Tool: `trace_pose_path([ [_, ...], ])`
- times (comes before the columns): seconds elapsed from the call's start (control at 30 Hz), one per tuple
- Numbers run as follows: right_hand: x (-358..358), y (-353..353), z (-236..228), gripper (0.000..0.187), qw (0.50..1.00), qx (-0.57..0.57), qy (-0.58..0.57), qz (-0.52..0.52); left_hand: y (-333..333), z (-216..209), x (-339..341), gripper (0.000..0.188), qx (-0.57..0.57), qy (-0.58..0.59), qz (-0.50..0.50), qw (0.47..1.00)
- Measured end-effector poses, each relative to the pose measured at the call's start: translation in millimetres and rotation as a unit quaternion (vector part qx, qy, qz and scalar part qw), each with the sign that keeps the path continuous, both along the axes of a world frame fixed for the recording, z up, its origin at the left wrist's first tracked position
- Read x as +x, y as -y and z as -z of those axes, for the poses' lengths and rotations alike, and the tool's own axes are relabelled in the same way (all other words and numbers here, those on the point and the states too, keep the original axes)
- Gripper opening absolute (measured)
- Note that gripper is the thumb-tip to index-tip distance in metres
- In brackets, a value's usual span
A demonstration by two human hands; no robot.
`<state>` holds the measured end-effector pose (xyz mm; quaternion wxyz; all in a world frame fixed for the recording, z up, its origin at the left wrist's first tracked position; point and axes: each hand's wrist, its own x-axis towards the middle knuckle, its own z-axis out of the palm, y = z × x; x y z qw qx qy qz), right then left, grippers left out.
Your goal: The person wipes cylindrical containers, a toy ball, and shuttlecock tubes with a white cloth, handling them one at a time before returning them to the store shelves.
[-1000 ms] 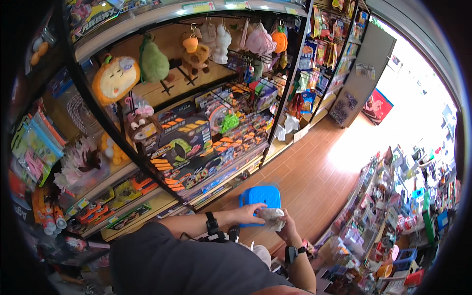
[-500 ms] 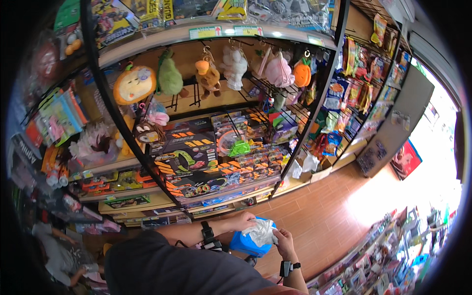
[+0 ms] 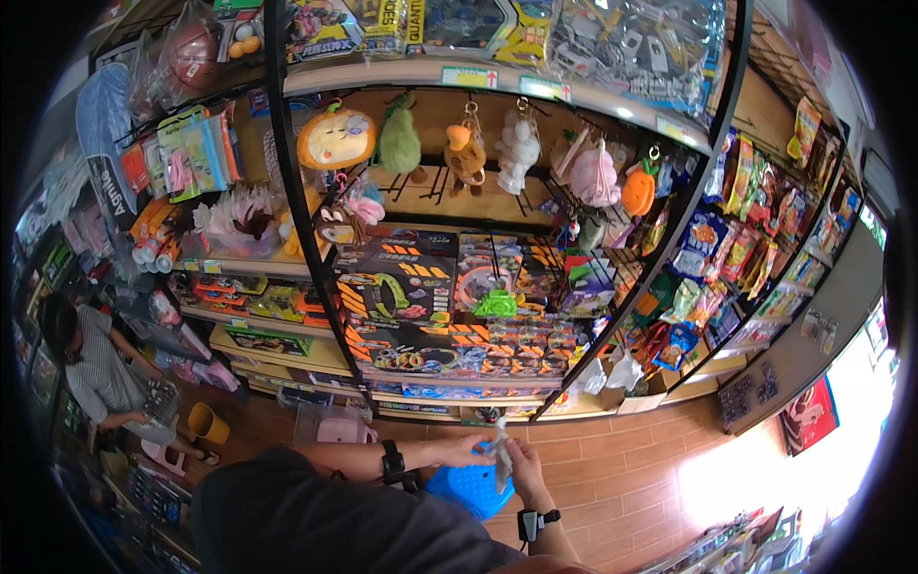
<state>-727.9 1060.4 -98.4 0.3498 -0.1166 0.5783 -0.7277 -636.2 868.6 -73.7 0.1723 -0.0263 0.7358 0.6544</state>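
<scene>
A crumpled greyish-white cloth hangs in a narrow bunch between my hands. My right hand grips it from the right, fingers closed. On its other side, my left hand has its fingertips pinched at the cloth; a small blue bit shows beside them. Just below both hands is a blue plastic thing with a dotted top and rounded corners, perhaps a stool. My forearm and dark sleeve hide part of it.
Ahead stands a shelf rack with hanging plush toys and stacked toy boxes. Snack packets hang at the right. To the left, another person holds a package near a yellow bucket. Crowded goods line the lower right.
The cloth, spread over the blue thing before, is now lifted off it and bunched narrow between my hands. My view has swung left, bringing the other person and the bucket into clearer sight.
</scene>
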Motion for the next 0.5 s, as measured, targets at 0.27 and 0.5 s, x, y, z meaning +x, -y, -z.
trace_pose_path([
  [0.27, 2.2, 7.3, -67.3, 0.021, 0.987, 0.059, -0.092, -0.12, 13.4, 45.6, -22.6, 0.03, -0.034, -0.145, -0.012, 0.989],
  [0.5, -47.4, -15.5, -47.8, 0.022, 0.879, 0.209, -0.427, -0.044, 57.1, -7.8, -43.8, 0.021, -0.282, -0.094, -0.005, 0.955],
])
